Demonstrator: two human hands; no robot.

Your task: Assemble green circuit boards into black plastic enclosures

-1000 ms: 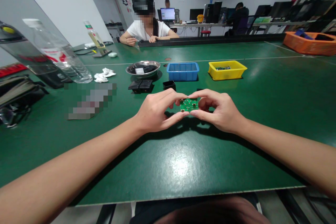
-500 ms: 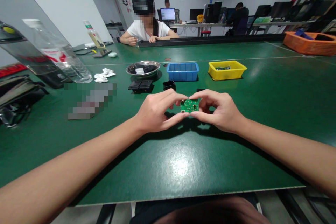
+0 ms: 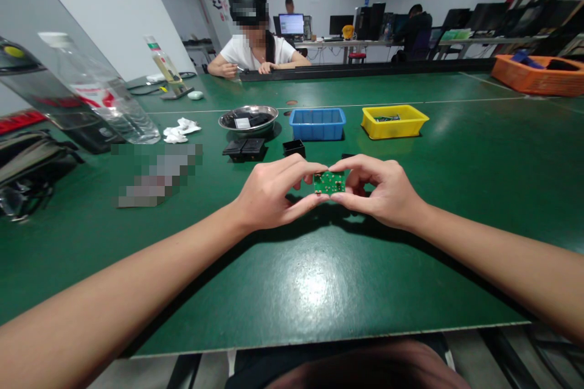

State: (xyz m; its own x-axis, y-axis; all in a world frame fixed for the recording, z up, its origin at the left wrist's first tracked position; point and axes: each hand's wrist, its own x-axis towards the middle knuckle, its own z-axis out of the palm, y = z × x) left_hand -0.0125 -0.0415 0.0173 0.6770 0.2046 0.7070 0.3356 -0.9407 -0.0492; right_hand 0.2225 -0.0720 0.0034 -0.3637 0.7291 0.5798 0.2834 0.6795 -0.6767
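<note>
Between my two hands a small green circuit board (image 3: 329, 183) is held up above the table, its face with small parts and solder spots turned toward me. My left hand (image 3: 283, 191) pinches it by the top and bottom edges at the left, thumb below. My right hand (image 3: 381, 191) grips the same edges from the right, also thumb below. Just beyond the hands sit an open black box (image 3: 294, 148) and a dark piece (image 3: 349, 157), mostly hidden behind my right hand. Flat black housings (image 3: 244, 149) lie to the left of that box.
Farther back stand a metal bowl (image 3: 249, 120) of black parts, a blue bin (image 3: 318, 124) and a yellow bin (image 3: 395, 122) with boards inside. Bottles (image 3: 103, 94) and crumpled tissue (image 3: 181, 130) are at left, an orange basket (image 3: 538, 75) far right. A co-worker (image 3: 255, 42) sits opposite.
The board has tilted very slightly in my fingers. Both hands keep the same grip and place.
</note>
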